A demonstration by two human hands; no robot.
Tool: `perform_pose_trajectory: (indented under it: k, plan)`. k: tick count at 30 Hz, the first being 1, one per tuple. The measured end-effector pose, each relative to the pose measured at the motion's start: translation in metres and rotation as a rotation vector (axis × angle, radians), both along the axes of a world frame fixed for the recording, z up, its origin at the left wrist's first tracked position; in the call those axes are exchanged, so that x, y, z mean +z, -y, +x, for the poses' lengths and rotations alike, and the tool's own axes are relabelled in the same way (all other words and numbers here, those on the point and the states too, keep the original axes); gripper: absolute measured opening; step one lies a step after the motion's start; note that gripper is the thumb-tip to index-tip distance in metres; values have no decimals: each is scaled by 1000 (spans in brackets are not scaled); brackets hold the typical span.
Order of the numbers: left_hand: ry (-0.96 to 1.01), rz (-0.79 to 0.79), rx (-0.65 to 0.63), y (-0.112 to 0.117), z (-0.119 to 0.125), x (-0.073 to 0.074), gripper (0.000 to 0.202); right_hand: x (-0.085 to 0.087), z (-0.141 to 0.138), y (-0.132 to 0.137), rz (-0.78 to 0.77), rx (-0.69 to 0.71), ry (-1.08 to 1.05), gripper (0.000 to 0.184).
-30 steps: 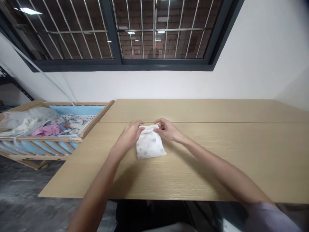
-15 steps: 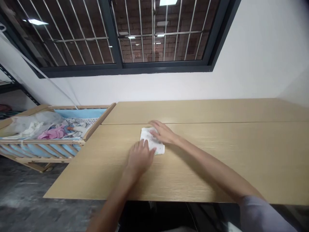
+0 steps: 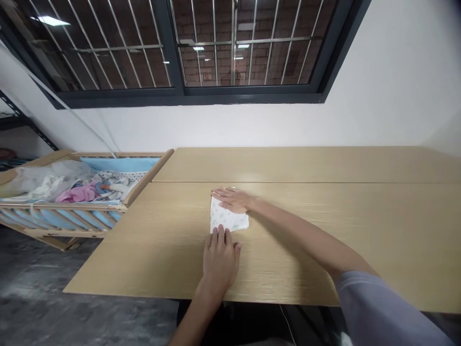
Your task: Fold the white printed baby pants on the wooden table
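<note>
A small folded white cloth with a fine print (image 3: 227, 220) lies on the light wooden table (image 3: 324, 226). Across its far edge my right hand (image 3: 233, 199) rests flat, fingers stretched out to the left and covering the cloth's upper part. My left hand (image 3: 220, 257) lies palm down nearer to me, its fingertips at the cloth's near edge and the fingers extended. Neither hand grips the cloth. Whether it is a garment or a plain cloth I cannot tell.
To the left stands a wooden crib (image 3: 137, 192) with blue lining, holding a pink cloth (image 3: 77, 193), crumpled clothes and a translucent plastic bag (image 3: 54, 175). A seam runs along the table. Behind it is a white wall with a barred window (image 3: 245, 53).
My left hand has moved back toward me and slightly right, onto the near edge. My right hand has come down flat over the far part, and more of the cloth's middle shows.
</note>
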State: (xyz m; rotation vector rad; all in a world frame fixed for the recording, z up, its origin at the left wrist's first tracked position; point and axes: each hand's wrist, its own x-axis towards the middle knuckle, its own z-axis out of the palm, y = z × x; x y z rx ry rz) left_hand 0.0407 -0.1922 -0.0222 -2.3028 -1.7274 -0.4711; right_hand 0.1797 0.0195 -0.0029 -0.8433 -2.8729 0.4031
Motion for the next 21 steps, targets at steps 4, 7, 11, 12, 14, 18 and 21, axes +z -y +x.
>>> perform_pose_trajectory:
  k: [4, 7, 11, 12, 14, 18, 21]
  plan:
    - [-11, -39, -5, 0, 2, 3, 44, -2, 0, -25, 58, -72, 31, 60]
    - [-10, -84, -37, -4, -5, 12, 41, 5, 1, -15, 75, -91, 15, 62]
    - [72, -158, -210, -13, -34, 29, 27, 31, 15, 32, 138, -141, -120, 64]
    - [99, -160, -251, -16, -43, 32, 24, 37, 20, 48, 142, -152, -138, 62]
    - [123, -137, -297, -21, -58, 36, 23, 44, 32, 79, 104, -148, -123, 55]
    - [59, -110, -308, -34, -71, 35, 21, 31, 50, 123, 105, -125, -37, 34]
    - [20, -118, -300, -40, -69, 31, 22, 15, 51, 138, 235, -181, -56, 29]
